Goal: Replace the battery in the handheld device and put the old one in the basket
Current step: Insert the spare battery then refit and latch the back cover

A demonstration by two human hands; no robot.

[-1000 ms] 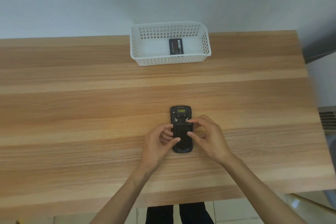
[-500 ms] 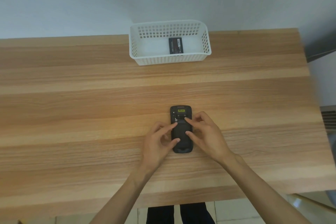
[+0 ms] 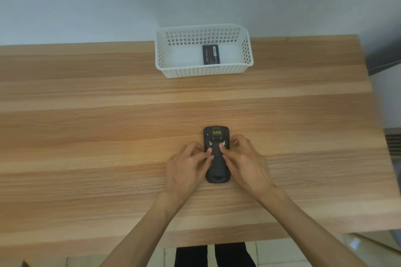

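Left grip (image 3: 186, 167) and right grip (image 3: 243, 162): fingertips pressed on the back of the handheld device (image 3: 216, 154), neither closed around it, apparently at its two latches. Device lies face down on the table (image 3: 86, 136); at 12 o'clock, the basket (image 3: 173, 71) contains the old battery (image 3: 211, 54).

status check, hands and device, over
Left hand and right hand fingertips on handheld device, face down on table. One battery in basket. Nothing in the way.
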